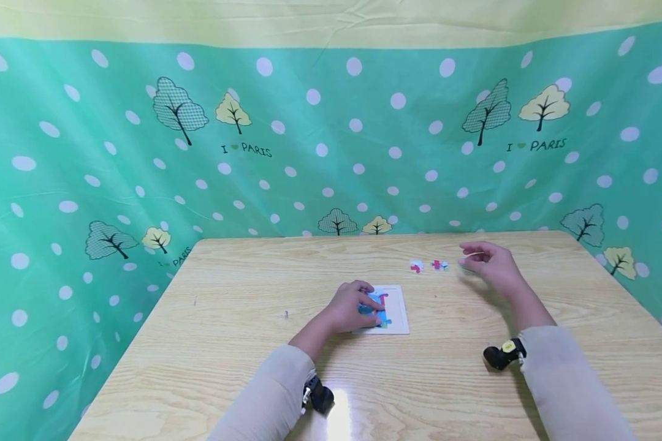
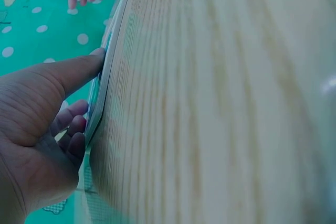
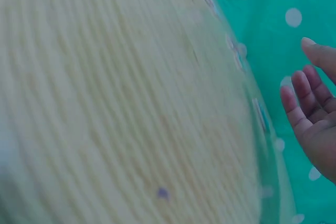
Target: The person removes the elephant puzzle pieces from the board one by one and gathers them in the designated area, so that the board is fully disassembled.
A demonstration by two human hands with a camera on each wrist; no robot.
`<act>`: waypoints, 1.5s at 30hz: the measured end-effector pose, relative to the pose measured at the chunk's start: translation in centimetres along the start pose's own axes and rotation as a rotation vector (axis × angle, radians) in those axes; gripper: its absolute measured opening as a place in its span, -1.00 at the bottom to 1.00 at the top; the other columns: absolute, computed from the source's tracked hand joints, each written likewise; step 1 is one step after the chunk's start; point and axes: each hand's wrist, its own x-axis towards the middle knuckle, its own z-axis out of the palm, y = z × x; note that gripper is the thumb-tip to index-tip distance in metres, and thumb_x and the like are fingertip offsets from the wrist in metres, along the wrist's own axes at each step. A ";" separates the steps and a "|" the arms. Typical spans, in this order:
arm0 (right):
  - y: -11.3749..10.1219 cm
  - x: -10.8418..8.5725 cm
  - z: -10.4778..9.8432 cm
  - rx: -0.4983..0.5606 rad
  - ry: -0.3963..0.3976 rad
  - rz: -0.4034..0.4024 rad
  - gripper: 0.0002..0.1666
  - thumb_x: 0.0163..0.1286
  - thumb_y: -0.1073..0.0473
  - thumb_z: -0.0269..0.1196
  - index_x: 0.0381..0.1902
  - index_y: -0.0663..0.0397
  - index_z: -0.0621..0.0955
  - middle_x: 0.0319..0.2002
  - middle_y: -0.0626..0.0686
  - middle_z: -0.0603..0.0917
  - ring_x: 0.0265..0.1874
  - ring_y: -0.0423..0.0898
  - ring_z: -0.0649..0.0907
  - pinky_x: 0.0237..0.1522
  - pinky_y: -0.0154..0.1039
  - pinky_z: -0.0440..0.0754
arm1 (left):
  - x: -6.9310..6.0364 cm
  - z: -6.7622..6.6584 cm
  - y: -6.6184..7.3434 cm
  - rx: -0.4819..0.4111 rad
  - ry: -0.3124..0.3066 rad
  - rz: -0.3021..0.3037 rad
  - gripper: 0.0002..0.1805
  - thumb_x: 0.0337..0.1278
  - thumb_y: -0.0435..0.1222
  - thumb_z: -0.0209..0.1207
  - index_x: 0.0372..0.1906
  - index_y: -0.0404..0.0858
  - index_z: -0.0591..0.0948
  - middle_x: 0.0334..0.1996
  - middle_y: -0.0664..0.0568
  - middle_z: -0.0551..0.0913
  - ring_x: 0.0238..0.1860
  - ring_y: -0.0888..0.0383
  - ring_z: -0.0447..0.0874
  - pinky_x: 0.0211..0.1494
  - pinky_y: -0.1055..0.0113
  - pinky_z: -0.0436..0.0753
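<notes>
A small white-bordered puzzle board (image 1: 399,309) lies near the middle of the table, with joined blue and red pieces (image 1: 385,314) in its left part. My left hand (image 1: 354,308) rests on it from the left, thumb and fingertips touching the pieces; in the left wrist view the thumb (image 2: 79,74) lies along the board's side. To the right, my right hand (image 1: 491,266) hovers over the far table. In the right wrist view its fingers (image 3: 302,95) are loosely bent and apart from the thumb, with nothing visible between them. A puzzle piece (image 3: 261,115) lies beneath.
More loose puzzle pieces lie toward the back of the table: a white and red one (image 1: 416,266) and a red and blue group (image 1: 439,265). A green dotted curtain (image 1: 309,153) hangs behind the wooden table (image 1: 226,343). A small dark mark (image 1: 286,314) shows left of the board.
</notes>
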 end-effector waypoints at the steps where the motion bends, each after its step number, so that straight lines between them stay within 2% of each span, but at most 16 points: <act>1: -0.2 0.0 0.1 0.000 -0.001 -0.003 -0.38 0.49 0.14 0.34 0.38 0.31 0.49 0.22 0.35 0.54 -0.06 -0.19 0.56 -0.12 -0.51 0.58 | 0.0 0.0 0.0 -0.001 0.001 -0.001 -0.75 0.21 -0.19 0.47 -0.01 -0.05 0.84 0.37 -0.01 0.48 0.40 -0.09 0.29 0.43 0.06 0.38; 7: -1.2 -0.4 0.8 0.020 -0.007 -0.034 -0.41 0.50 0.13 0.34 0.36 0.32 0.51 0.21 0.35 0.56 -0.05 -0.17 0.56 -0.12 -0.50 0.57 | -0.1 0.0 0.0 -0.005 0.007 -0.010 -0.75 0.21 -0.20 0.47 -0.01 -0.06 0.84 0.37 0.00 0.48 0.40 -0.09 0.29 0.44 0.06 0.38; 12: -1.7 -0.8 1.4 0.032 -0.012 -0.027 -0.41 0.49 0.10 0.35 0.34 0.31 0.52 0.19 0.31 0.59 -0.03 -0.15 0.56 -0.08 -0.52 0.55 | -0.1 0.1 0.1 -0.012 0.012 -0.022 -0.76 0.21 -0.18 0.47 -0.02 -0.05 0.84 0.37 0.02 0.49 0.42 -0.07 0.28 0.45 0.08 0.37; 22: -3.4 -1.9 2.5 0.046 -0.018 -0.054 -0.45 0.48 0.12 0.36 0.29 0.32 0.55 0.11 0.29 0.62 -0.05 -0.09 0.58 -0.11 -0.44 0.62 | 0.1 0.4 0.0 -0.021 0.023 -0.026 -0.76 0.21 -0.17 0.47 -0.03 -0.03 0.85 0.37 0.04 0.49 0.39 -0.02 0.31 0.42 0.12 0.41; 28: -4.4 -2.4 3.3 0.073 -0.022 -0.092 -0.48 0.46 0.12 0.39 0.23 0.33 0.59 0.03 0.24 0.67 -0.12 -0.13 0.61 -0.13 -0.43 0.64 | 0.0 0.4 0.0 -0.028 0.033 -0.021 -0.76 0.20 -0.19 0.48 -0.03 -0.05 0.85 0.36 0.03 0.50 0.38 -0.03 0.32 0.42 0.11 0.41; 37: -5.0 -3.1 4.5 0.158 -0.079 -0.132 -0.53 0.43 0.23 0.39 0.18 0.40 0.59 -0.02 0.27 0.68 -0.16 -0.17 0.64 -0.13 -0.41 0.66 | 0.0 0.8 0.0 -0.033 0.053 -0.041 -0.78 0.18 -0.19 0.49 -0.07 -0.08 0.85 0.35 0.03 0.53 0.42 -0.04 0.32 0.47 0.09 0.36; 45: -5.6 -3.1 5.6 0.165 -0.110 -0.130 -0.52 0.40 0.19 0.43 0.17 0.35 0.62 -0.07 0.19 0.70 -0.15 -0.06 0.63 -0.14 -0.37 0.66 | -0.1 0.8 -0.1 -0.059 0.067 -0.041 -0.78 0.20 -0.22 0.47 -0.06 -0.14 0.84 0.33 0.00 0.55 0.41 -0.07 0.34 0.47 0.06 0.38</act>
